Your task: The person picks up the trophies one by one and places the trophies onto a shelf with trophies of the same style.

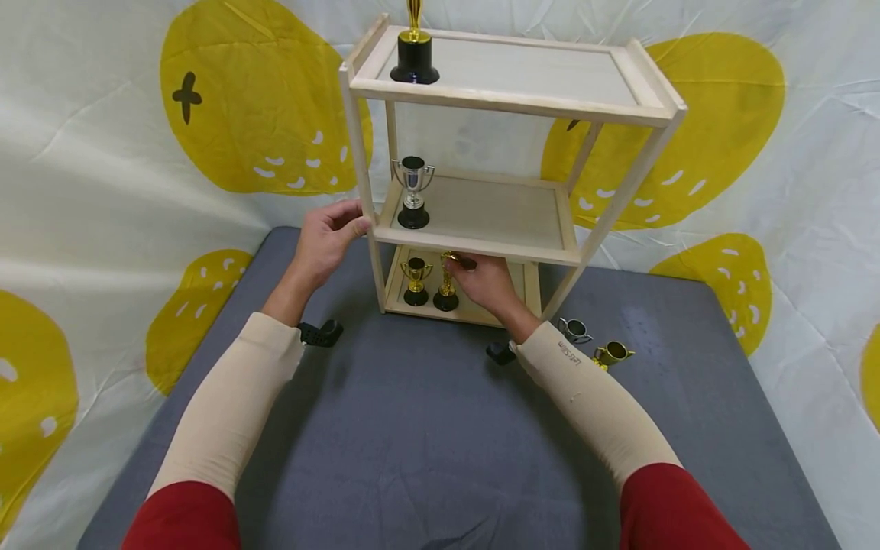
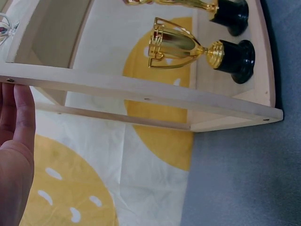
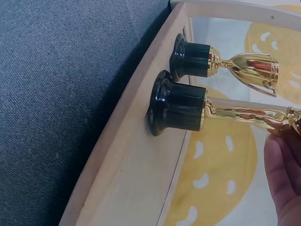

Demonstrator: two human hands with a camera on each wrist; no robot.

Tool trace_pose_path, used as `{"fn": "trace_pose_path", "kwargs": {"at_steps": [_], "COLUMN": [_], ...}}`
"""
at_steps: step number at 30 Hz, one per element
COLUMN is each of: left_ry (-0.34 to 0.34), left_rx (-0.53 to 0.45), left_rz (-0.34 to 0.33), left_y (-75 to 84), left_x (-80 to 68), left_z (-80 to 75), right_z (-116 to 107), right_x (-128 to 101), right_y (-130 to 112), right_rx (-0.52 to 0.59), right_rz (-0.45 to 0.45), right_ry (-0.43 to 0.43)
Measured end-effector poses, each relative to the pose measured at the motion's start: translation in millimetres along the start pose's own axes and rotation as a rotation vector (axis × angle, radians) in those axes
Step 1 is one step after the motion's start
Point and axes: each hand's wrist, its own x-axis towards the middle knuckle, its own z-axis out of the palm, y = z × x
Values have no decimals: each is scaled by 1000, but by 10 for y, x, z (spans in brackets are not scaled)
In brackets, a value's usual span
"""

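A gold figurine trophy (image 3: 244, 115) with a black base stands on the bottom tier of a small wooden shelf rack (image 1: 474, 248). My right hand (image 1: 484, 286) pinches its upper part, under the middle tier. Just left of it stands a gold two-handled trophy cup (image 1: 415, 281). My left hand (image 1: 326, 241) grips the rack's left front post at middle-tier height, its fingertips partly hidden by the post. Above, a silver trophy cup (image 1: 414, 191) sits at the middle tier's left end.
Another gold trophy (image 1: 415, 57) stands on the top tier at left, its upper part out of frame. A silver cup (image 1: 574, 330) and a gold cup (image 1: 613, 353) lie on the grey-covered table (image 1: 412, 428), right of the rack. A patterned cloth (image 1: 89, 114) hangs behind.
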Motion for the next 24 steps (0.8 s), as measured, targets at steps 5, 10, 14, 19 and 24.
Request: {"fn": "trace_pose_path", "kwargs": {"at_steps": [5, 10, 14, 19, 24], "left_ry": [0, 0, -1, 2, 6], "left_rx": [9, 7, 6, 2, 8], "left_rz": [-8, -9, -14, -15, -20], "left_y": [-1, -6, 1, 15, 16], "left_x": [0, -1, -4, -6, -6], "left_z": [6, 11, 14, 11, 6], "right_z": [-3, 1, 5, 7, 22], "right_x": [5, 2, -2, -2, -14], "right_y": [1, 22, 44, 52, 64], "right_rx": [28, 30, 34, 36, 6], "right_rz": [27, 46, 43, 24, 27], "right_ry": [-2, -5, -13, -16, -15]}}
